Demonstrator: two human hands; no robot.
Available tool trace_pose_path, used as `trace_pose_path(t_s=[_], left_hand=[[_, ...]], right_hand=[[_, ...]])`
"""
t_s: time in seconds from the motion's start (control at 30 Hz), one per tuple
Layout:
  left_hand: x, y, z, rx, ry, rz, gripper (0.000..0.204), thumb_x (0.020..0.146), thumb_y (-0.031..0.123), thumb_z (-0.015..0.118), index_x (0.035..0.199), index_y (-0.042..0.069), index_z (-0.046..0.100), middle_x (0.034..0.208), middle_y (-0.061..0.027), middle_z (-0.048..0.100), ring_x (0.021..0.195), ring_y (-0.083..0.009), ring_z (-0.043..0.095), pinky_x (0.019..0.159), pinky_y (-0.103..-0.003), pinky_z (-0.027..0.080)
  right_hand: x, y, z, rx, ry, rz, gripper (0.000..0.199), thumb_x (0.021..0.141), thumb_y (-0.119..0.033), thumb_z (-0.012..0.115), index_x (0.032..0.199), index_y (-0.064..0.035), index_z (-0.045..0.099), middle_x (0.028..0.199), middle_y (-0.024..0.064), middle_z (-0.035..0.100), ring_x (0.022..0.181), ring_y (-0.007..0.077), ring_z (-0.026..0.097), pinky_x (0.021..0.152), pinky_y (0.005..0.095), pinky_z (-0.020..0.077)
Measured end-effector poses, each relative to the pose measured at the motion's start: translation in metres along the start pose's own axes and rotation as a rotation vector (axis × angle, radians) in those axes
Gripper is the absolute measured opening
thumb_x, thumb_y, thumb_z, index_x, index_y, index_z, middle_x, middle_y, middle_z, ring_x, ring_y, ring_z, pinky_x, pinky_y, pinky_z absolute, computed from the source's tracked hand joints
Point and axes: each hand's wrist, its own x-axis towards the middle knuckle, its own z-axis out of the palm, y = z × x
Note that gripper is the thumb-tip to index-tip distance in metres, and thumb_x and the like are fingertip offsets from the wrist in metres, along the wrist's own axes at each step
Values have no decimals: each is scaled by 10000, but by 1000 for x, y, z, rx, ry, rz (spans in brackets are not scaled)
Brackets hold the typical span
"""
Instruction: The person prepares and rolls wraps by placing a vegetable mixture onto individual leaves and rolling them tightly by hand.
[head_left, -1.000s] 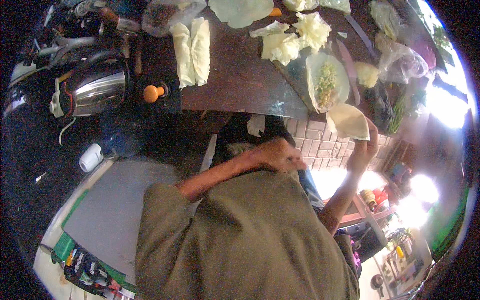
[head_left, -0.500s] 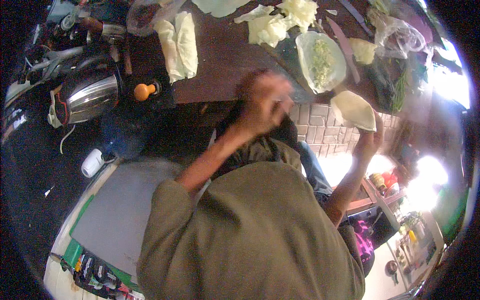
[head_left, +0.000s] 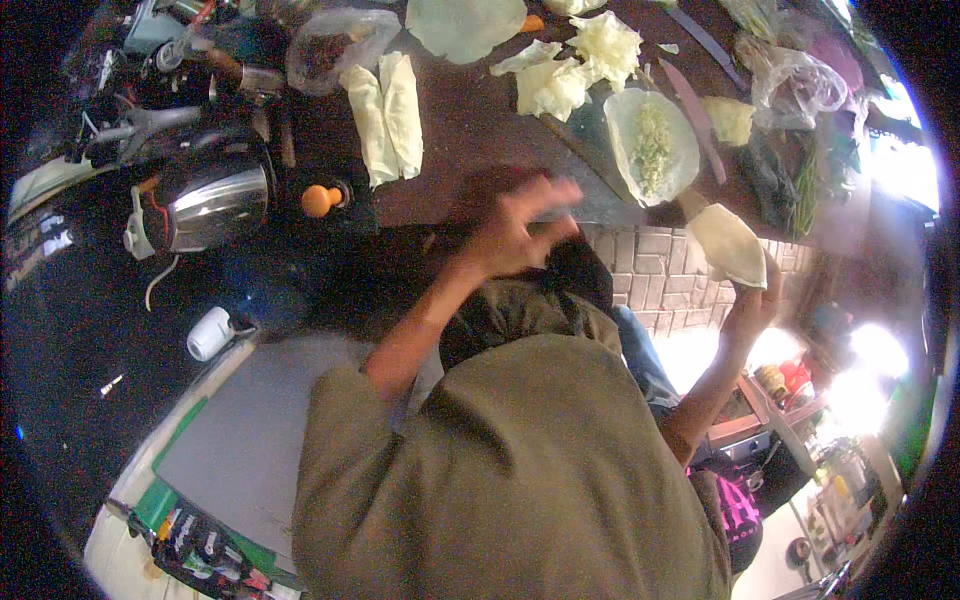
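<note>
Now the head view shows the left hand (head_left: pixel 515 228) lifted well above the lap, where it lay a second ago with its fingers curled, and raised to the near edge of the dark table (head_left: pixel 470 130); its fingers are spread and blurred with motion, closed on nothing that shows. The right hand (head_left: pixel 752 300) has hardly shifted: it keeps to the right, past the table edge and over the brick paving (head_left: pixel 665 255), pinching a pale folded cabbage leaf (head_left: pixel 728 243) from below between thumb and fingers, just as it did in the two earlier pictures. So the leaf stays in hand off the table while the free hand travels toward the work surface, which I judge to mean it is reaching for something there. Nearest to that hand lie an open leaf with shredded filling (head_left: pixel 652 145) and, further left, two rolled leaves (head_left: pixel 388 115) side by side. An orange knob (head_left: pixel 318 200) and a shiny metal kettle (head_left: pixel 215 205) sit at the left.
</note>
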Motion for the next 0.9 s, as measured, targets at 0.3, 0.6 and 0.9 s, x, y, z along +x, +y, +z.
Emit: trace_pose_path(t_s=[0.3,0.6,0.9], left_hand=[[14,-36,1,691,339,129,579,1033,407,522,1374,-62,524,1409,-308,528,1394,-440,435,1202,-583,225],[60,-74,-70,920,806,160,554,1037,315,526,1411,-86,450,1294,-293,616,1289,-444,529,1178,-534,273],[-24,-36,33,-8,201,225,365,951,270,656,1220,31,599,1190,-191,693,1176,-370,624,1050,-499,449]], right_hand=[[1,-2,11,-14,29,19,337,980,-206,623,1242,4,643,1193,119,656,1080,218,654,921,367,558],[7,-12,32,-54,-57,26,370,985,-244,650,1265,-3,630,1225,111,655,1120,213,647,937,383,553],[5,-6,27,-31,-18,44,323,982,-149,621,1265,6,631,1204,113,659,1098,198,646,934,347,547]])
